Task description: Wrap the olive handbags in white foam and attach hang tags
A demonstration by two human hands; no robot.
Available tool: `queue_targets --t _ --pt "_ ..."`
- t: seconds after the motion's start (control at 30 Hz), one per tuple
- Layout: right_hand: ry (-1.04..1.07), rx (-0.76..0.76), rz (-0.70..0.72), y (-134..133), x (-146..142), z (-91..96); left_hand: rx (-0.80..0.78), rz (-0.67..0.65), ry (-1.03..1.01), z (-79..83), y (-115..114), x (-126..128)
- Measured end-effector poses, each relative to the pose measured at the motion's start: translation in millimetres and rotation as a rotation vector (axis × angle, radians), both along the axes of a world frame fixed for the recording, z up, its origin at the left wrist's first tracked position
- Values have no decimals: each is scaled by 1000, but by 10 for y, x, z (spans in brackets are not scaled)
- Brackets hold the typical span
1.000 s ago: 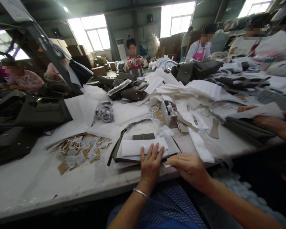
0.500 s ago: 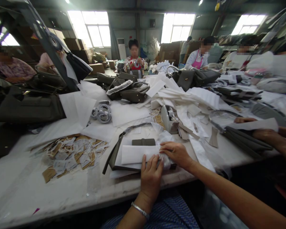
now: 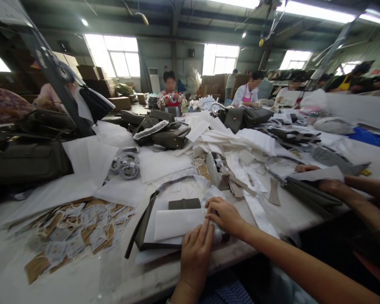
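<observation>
2 bright windows [image 3: 122,44] flank a grey wall pillar [image 3: 173,57].

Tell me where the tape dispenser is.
In the head view, the tape dispenser stands just right of centre, beyond the right hand and beside some cardboard pieces.

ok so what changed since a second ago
The right hand has moved leftward and forward, from the near right corner of the olive handbag to the right end of the white foam strip, by the left hand, which still rests at the near edge; the handbag still lies flat.
</observation>
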State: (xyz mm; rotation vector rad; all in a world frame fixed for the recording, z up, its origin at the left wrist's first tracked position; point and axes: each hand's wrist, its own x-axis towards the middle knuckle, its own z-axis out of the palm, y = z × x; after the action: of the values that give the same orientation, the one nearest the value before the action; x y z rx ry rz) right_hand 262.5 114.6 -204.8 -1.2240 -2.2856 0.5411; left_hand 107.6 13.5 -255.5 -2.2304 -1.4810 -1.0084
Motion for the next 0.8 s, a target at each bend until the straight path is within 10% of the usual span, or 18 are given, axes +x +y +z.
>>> queue_targets --t 0.23,0.4,0.6,0.8 --pt "45 -33 115 199 170 217 -21 56 10 -26 40 19" --pt "270 -55 -322 850 500 581 -27 57 -16 -53 50 30" --pt "320 -448 -509 1605 600 581 19 57 -64 -77 68 41" --pt "467 -716 -491 1794 494 630 7 57 -41 -161 78 34"
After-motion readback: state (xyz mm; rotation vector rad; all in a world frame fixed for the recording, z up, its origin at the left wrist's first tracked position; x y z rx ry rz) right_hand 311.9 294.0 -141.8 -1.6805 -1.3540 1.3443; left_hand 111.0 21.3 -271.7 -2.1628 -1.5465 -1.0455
